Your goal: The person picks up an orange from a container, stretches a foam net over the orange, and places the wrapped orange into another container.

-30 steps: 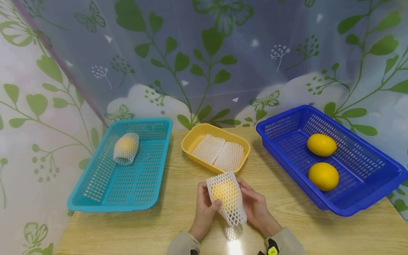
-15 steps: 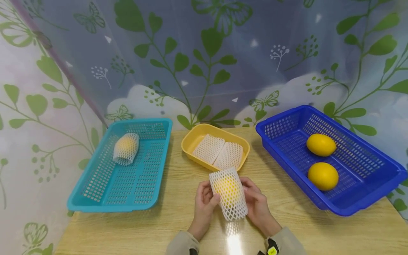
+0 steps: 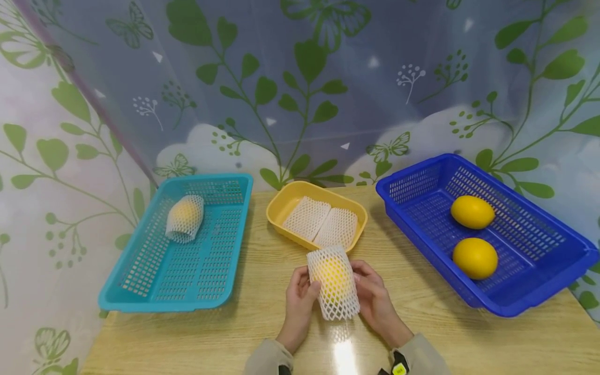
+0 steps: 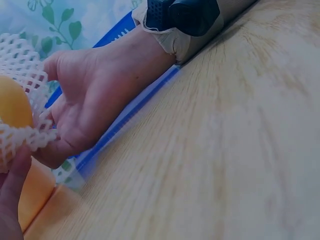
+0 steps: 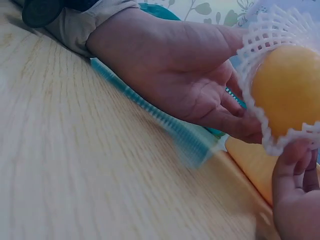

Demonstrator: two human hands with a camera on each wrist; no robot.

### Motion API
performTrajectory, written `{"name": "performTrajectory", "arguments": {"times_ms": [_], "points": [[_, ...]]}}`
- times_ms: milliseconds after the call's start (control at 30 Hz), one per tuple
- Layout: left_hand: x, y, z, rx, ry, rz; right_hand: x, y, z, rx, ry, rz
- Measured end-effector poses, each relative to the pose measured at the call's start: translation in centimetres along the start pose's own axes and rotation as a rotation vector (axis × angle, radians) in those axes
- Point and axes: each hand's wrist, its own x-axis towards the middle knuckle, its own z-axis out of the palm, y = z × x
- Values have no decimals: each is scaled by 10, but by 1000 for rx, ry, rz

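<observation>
Between both hands, above the table, is a yellow oval fruit inside a white foam net sleeve. My left hand grips the sleeve's left side, thumb in front and fingers curled behind. On the other side my right hand holds the sleeve's right edge between thumb and fingers; part of those fingers is hidden behind the net. Both wrist views look into the sleeve's open end, where the bare fruit shows, with the net's edge at the fingertips.
A yellow tray with two flat foam net sleeves stands just beyond the hands. At left, a teal basket holds one netted fruit. The blue basket at right holds two bare yellow fruits. Everything stands on a wooden table.
The netted fruit has risen slightly and turned more upright between the hands. The sleeve's lower end, narrow and slanted before, now hangs wider and straighter. Both hands keep their hold.
</observation>
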Motion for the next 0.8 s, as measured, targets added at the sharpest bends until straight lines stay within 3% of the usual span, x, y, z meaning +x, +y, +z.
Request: {"name": "performTrajectory", "arguments": {"times_ms": [133, 300, 433, 567, 800], "points": [[0, -1, 1, -4, 45, 14, 0, 1, 1, -22, 22, 11], [0, -1, 2, -19, 33, 44, 0, 2, 1, -36, 47, 18], [0, -1, 2, 45, 35, 45, 0, 2, 0, -38, 62, 11], [1, 0, 3, 101, 56, 20, 0, 1, 1, -35, 55, -29], [0, 1, 3, 84, 40, -24, 1, 1, 1, -39, 42, -131]]}}
